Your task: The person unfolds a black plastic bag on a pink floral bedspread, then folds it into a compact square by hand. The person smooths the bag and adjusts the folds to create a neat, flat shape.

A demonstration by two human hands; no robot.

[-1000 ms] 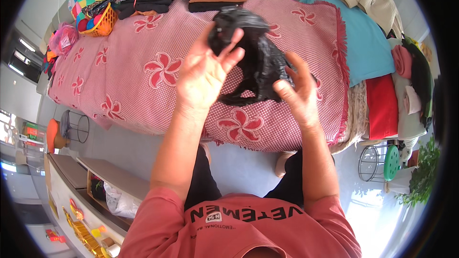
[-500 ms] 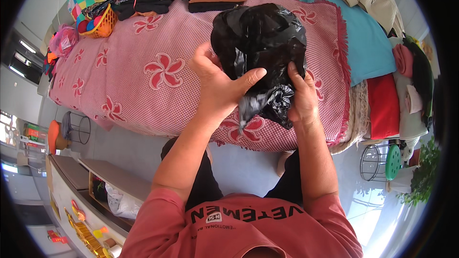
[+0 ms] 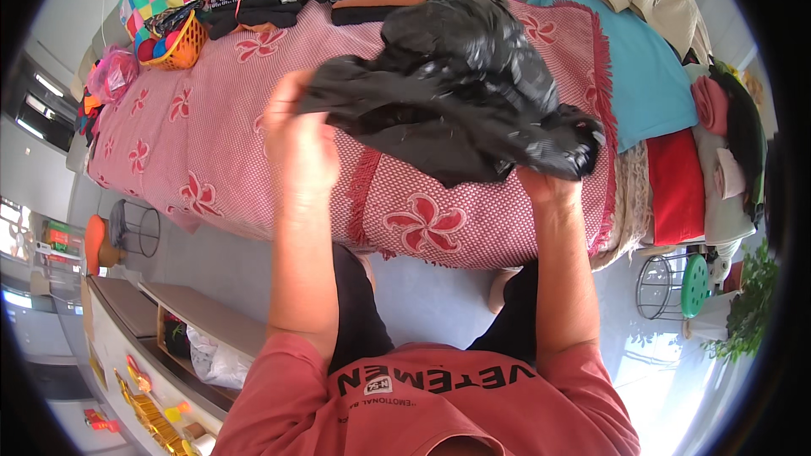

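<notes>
Left hand (image 3: 302,135) clamped on black bag (image 3: 456,76) | right hand (image 3: 551,186): grip hidden, can't tell | let's spread evenly inside bed's (image 3: 224,118) edges

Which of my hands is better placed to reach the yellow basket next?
Probably your left hand: it is at the left edge of the black bag, on the side nearer the yellow basket. Your right hand is partly hidden beneath the bag's right end, farther away.

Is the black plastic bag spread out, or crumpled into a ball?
Spread out, though wrinkled: the black plastic bag stretches wide from the left hand to the right hand.
</notes>
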